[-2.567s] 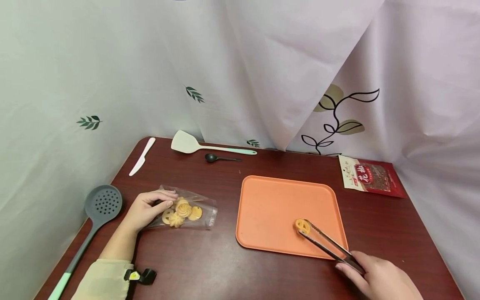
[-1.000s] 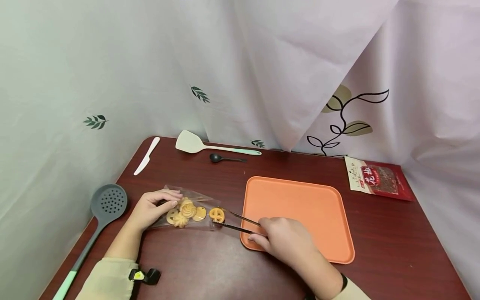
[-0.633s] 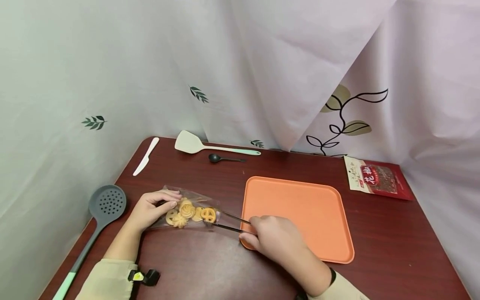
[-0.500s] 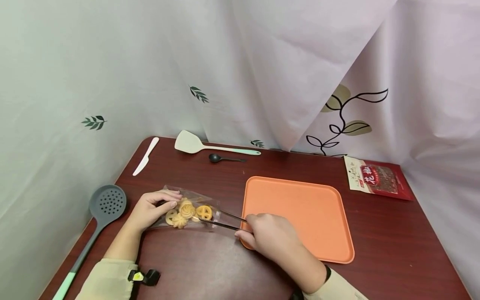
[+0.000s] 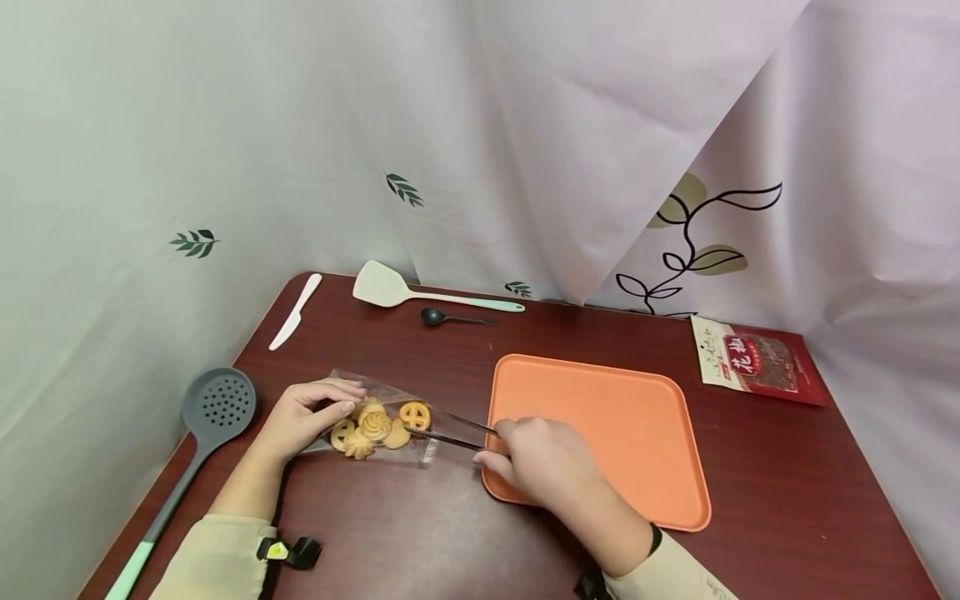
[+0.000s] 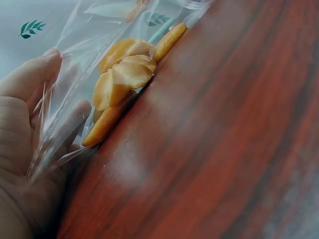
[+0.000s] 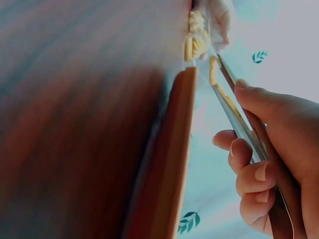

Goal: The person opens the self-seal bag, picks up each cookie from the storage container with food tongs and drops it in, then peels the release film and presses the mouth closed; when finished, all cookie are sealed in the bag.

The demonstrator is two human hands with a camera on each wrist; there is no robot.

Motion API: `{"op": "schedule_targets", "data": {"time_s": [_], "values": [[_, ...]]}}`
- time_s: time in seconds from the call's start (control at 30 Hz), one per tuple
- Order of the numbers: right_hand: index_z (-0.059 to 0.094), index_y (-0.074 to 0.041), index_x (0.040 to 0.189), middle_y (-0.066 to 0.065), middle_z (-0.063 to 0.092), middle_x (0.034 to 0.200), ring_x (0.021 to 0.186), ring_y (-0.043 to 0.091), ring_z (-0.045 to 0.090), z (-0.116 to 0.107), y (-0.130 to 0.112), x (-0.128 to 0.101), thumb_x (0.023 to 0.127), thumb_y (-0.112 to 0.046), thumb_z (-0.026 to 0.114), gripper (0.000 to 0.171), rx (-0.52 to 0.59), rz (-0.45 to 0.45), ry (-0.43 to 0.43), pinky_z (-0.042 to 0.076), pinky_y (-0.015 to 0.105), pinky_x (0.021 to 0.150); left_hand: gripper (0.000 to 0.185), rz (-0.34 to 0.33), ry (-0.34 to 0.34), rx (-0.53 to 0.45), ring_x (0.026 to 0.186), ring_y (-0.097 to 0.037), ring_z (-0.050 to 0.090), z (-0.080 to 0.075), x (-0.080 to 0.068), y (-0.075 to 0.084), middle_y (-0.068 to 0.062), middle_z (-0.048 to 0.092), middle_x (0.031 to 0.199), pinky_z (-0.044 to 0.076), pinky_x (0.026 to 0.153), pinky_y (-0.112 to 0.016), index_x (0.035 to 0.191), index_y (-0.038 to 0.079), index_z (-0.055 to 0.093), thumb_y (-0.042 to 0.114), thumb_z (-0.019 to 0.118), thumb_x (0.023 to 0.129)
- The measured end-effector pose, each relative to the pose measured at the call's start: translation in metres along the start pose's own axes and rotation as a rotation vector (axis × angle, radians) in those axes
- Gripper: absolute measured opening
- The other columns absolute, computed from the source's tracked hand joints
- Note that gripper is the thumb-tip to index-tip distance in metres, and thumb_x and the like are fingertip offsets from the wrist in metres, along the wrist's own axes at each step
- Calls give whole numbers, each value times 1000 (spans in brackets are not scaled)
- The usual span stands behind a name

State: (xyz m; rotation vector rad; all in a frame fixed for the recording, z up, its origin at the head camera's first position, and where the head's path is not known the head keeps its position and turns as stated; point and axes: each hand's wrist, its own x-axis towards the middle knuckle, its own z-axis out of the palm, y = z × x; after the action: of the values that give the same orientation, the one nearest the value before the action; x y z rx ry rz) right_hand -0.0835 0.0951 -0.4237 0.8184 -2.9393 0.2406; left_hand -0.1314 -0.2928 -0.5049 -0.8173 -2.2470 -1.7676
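On the dark red table (image 5: pixel 420 533), left hand (image 5: pixel 300 418) pinches the closed end of a clear bag (image 5: pixel 390 398) of cookies, fingers curled round the plastic. Right hand (image 5: pixel 534 460) grips metal tongs (image 5: pixel 450 433), tips poked into the bag's mouth and clamped on a wheel-shaped cookie (image 5: pixel 415 414), looks like it's sitting just inside. Orange tray (image 5: pixel 637 400) is right beside the right hand.

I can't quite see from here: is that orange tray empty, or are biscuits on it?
Empty. The head view shows the orange tray bare; the biscuits lie inside the clear bag, one gripped by the tongs.
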Motion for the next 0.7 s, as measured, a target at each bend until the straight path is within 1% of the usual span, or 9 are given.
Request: {"op": "schedule_targets", "data": {"time_s": [0.2, 0.33, 0.43, 0.53, 0.6, 0.7], "values": [[52, -25, 74, -12, 38, 58, 55, 14, 54, -5, 6, -1, 94, -59, 76, 46, 13, 13, 27, 43, 35, 46, 29, 9, -3, 11, 114, -11, 72, 0, 0, 2, -19, 78, 108, 54, 101, -22, 102, -5, 80, -27, 70, 85], [54, -25, 75, -12, 38, 58, 54, 11, 50, -3, 5, 0, 94, -61, 74, 45, -2, -2, -6, 41, 34, 46, 31, 18, 1, 14, 115, -12, 72, -1, -1, 1, -17, 79, 108, 53, 101, -22, 102, -4, 80, -27, 70, 85], [60, -25, 79, -13, 42, 61, 56, 10, 52, 0, 2, 1, 95, -62, 73, 42, -8, -18, -37, 43, 34, 48, 32, 28, 1, 11, 115, -12, 72, -1, -1, 0, -19, 78, 108, 53, 101, -22, 103, -3, 80, -27, 70, 85], [65, -24, 83, -13, 49, 64, 59, 11, 58, 2, -3, 2, 95, -61, 74, 40, -13, -26, -44, 47, 35, 49, 31, 39, -4, 9, 115, -12, 71, -1, 0, 0, -22, 78, 108, 54, 101, -22, 104, -5, 80, -27, 70, 85], [65, -24, 83, -13, 54, 66, 61, 13, 62, 4, -6, 2, 94, -61, 74, 39, -16, -30, -42, 50, 36, 50, 31, 41, -4, 9, 115, -12, 71, -1, 1, 0, -21, 78, 108, 54, 101, -22, 104, -5, 80, -27, 70, 85], [64, -25, 81, -13, 56, 67, 62, 12, 64, 6, -10, 5, 95, -61, 73, 39, -13, -34, -51, 51, 35, 50, 30, 38, -2, 10, 115, -12, 72, -1, 0, 1, -20, 78, 108, 54, 101, -22, 103, -5, 80, -27, 70, 85]]}}
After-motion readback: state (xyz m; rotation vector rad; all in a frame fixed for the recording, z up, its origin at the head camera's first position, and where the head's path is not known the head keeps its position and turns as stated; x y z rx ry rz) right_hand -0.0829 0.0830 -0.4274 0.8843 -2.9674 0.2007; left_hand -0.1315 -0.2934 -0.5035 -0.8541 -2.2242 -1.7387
